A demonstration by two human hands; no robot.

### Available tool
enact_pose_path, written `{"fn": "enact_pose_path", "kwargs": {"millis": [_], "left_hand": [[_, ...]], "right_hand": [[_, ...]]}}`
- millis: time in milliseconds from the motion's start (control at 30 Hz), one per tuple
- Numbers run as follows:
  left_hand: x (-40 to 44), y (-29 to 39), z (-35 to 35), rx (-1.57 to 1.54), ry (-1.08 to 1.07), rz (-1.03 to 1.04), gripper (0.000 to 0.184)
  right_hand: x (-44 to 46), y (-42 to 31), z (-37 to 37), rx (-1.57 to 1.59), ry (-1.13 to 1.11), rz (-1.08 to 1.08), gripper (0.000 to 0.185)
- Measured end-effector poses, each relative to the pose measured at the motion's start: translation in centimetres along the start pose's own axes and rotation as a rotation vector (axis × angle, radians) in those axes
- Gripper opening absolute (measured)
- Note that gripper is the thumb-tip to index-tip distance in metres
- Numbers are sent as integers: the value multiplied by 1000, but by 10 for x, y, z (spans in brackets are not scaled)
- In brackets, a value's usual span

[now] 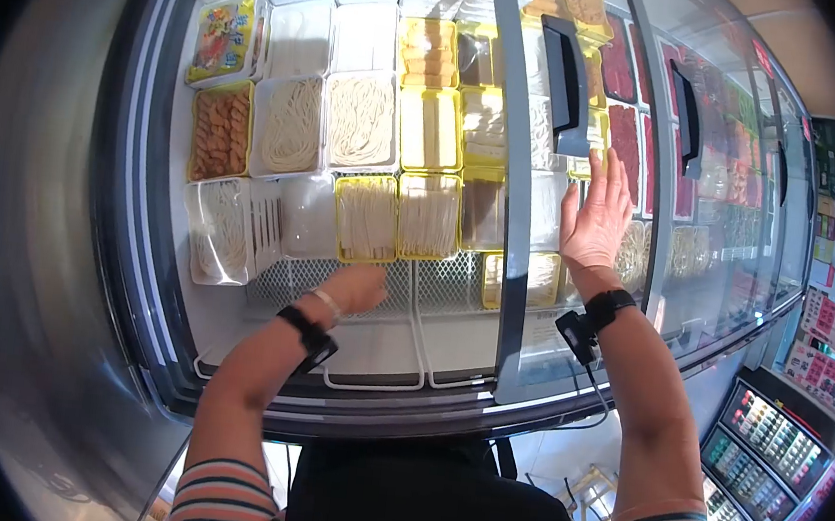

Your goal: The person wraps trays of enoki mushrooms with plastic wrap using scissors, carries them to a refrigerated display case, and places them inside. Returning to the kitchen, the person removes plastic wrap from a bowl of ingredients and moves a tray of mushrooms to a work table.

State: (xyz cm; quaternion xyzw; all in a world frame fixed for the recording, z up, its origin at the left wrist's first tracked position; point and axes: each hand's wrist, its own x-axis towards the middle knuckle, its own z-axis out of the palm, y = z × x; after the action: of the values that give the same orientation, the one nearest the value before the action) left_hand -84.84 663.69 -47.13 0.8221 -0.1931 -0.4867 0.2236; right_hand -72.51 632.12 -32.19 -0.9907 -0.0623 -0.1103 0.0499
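Snags and pinches are lurking close to my grip

My left hand (356,290) is hovering just short of a yellow tray (366,258) of noodles (366,217); its fingers are looking bent, but whether they are clamping on anything I cannot tell (my own knuckles are hiding it). My right hand (598,218) is seemingly resting against the glass door (510,310), fingers standing apart and holding nothing, the black handle (567,89) sitting just left of its fingertips. Beyond my left hand, trays are crowding rim to rim, so a hasty tug could be dragging a neighbour and spilling noodles. A careless leftward door push could be pinching my left arm. Below my right wrist, a cable (607,409) is dangling, risking a snag.
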Motion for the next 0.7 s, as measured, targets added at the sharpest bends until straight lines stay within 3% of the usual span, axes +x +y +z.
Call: {"fn": "enact_pose_path", "kwargs": {"millis": [67, 133, 267, 433, 600, 700], "left_hand": [[-66, 20, -28, -255, 292, -64, 32], [-108, 12, -20, -328, 576, 0, 30], [-179, 36, -9, -489, 666, -64, 27], [-205, 82, 1, -640, 663, 20, 27], [-227, 112, -13, -492, 704, 146, 27], [-244, 107, -17, -282, 772, 223, 31]], "right_hand": [[-1, 3, 3, -11, 5, 9, 56], [-2, -1, 3, -60, -45, 45, 62], [-1, -10, -2, -35, -100, 97, 67], [-6, -67, -11, -32, -180, 125, 74], [-7, -143, -13, 67, -335, 124, 78], [-16, -206, -7, 165, -298, 131, 77]]}}
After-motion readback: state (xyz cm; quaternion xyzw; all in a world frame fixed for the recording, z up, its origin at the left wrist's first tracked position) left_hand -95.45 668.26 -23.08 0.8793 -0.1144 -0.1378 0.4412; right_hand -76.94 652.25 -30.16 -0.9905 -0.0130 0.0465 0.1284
